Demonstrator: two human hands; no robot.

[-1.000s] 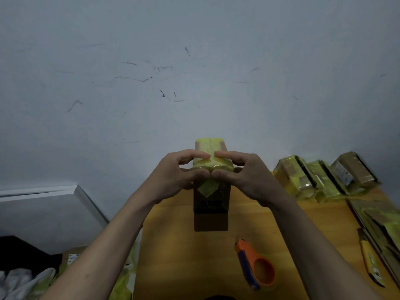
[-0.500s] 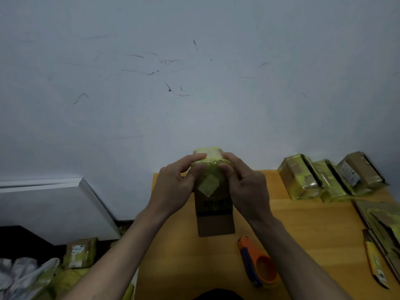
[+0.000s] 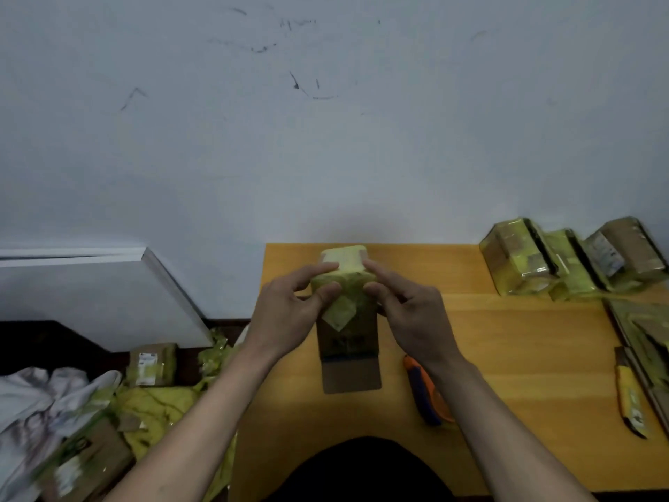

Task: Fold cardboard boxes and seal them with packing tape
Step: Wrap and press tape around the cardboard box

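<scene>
No text can be read: the labels on the boxes and the box print are blurred

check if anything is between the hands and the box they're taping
Nothing visible is. The left hand and right hand both already touch the upright cardboard box, fingers pressing the yellow tape at its top. The tape dispenser lies on the table to the right, clear of them.
</scene>
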